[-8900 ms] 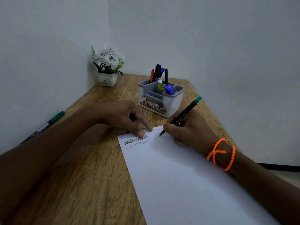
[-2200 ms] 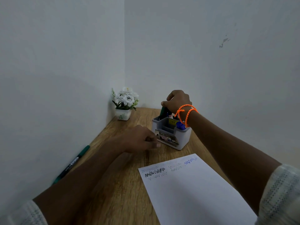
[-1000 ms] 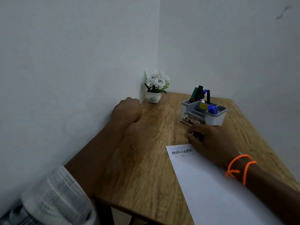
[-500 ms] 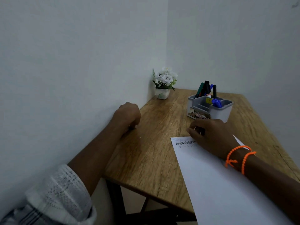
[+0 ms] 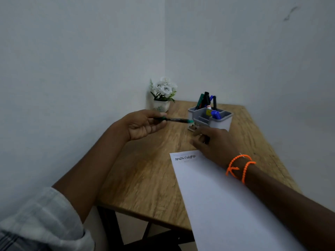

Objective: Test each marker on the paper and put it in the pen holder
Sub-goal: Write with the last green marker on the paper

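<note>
My left hand [image 5: 143, 124] holds a green-capped marker [image 5: 178, 120] level above the wooden table, its cap end pointing right toward the grey pen holder [image 5: 222, 122]. Several markers [image 5: 204, 101] stand in the holder's back compartment. My right hand [image 5: 212, 142], with orange bead bracelets at the wrist, rests near the top edge of the white paper [image 5: 226, 205], just in front of the holder, its fingers loosely bent with nothing visibly in them. Scribble marks [image 5: 185, 157] show at the paper's top left corner.
A small white pot of white flowers [image 5: 163, 95] stands in the table's back left corner against the walls. The wooden table [image 5: 145, 169] has its front edge near the lower middle of the view, with dark legs below.
My left hand has lifted the green marker from beside the left wall and brought it right toward the holder. My right hand stays at the top of the paper.
</note>
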